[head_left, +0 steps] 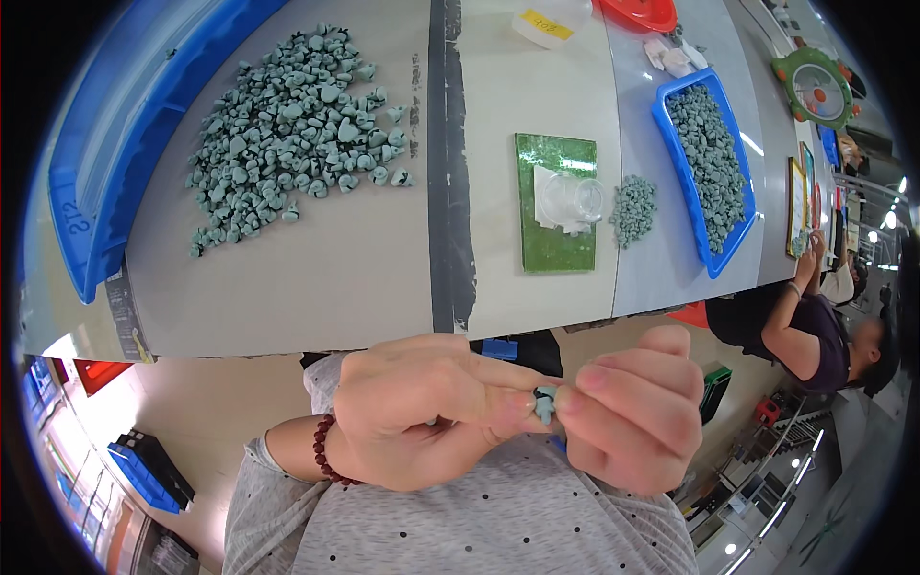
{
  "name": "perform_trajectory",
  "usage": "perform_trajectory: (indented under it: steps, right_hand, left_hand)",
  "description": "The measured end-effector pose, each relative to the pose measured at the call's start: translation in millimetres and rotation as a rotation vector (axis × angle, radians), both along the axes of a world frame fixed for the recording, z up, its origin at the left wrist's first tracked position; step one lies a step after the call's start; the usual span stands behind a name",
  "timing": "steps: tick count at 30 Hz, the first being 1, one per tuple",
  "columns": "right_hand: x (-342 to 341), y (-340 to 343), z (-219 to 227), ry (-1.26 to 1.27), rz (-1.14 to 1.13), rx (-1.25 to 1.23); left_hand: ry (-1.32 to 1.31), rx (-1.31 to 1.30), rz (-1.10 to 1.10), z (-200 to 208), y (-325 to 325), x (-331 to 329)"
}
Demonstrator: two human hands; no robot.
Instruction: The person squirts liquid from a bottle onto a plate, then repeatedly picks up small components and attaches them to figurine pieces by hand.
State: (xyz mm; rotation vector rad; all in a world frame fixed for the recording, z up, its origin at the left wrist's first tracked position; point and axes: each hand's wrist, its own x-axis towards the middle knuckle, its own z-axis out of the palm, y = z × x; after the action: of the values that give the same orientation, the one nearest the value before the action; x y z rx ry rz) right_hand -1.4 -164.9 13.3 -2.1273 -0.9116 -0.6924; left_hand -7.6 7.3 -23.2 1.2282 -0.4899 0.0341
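Close to my body, below the table edge, a small grey-green moulded piece (544,406) with a black part at its top is pinched between both hands. My left hand (412,407) comes from the left with a dark red bead bracelet on its wrist, its thumb and forefinger closed on the piece. On the other side, my right hand (632,412) is curled, its fingertips closed on the same piece. Fingers cover part of it. A big pile of grey-green and black pieces (297,125) lies on the table at the far left.
A green mat (559,251) carries a clear round container (582,203) on white paper. Right of it are a small heap of tiny pieces (633,209) and a blue tray (664,125) full of them. A large blue bin (72,206) stands left. A person (805,326) works at right.
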Motion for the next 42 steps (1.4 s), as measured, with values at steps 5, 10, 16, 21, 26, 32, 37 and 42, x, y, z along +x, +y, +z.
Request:
perform_trajectory:
  steps: [5, 10, 16, 21, 26, 32, 37, 42]
  right_hand:
    - [0, 7, -9, 0.218, 0.086, 0.392]
    - [3, 4, -14, 0.206, 0.281, 0.488]
    - [2, 17, -16, 0.099, 0.149, 0.545]
    - [9, 0, -1, 0.378, 0.168, 0.335]
    - [5, -11, -3, 0.427, 0.213, 0.178]
    - [6, -13, -10, 0.457, 0.162, 0.251]
    - [42, -73, -28, 0.224, -0.695, 0.317]
    - [86, -145, -46, 0.265, -0.951, 0.131]
  left_hand:
    - [-0.019, -0.072, -0.063, -3, -2, -1]
    - [-0.078, -0.047, -0.1, -5, 0, 2]
    - [-0.093, -0.066, -0.094, -5, -4, -1]
    - [0.286, -0.322, -0.049, 3, -16, -9]
    - [0.529, -0.272, -0.271, -4, -7, -5]
    - [0.644, -0.256, -0.308, 2, -11, 2]
    - [1.062, -0.657, -0.358, -1, -1, 6]
    - [1.239, -0.674, -0.179, 10, 3, 7]
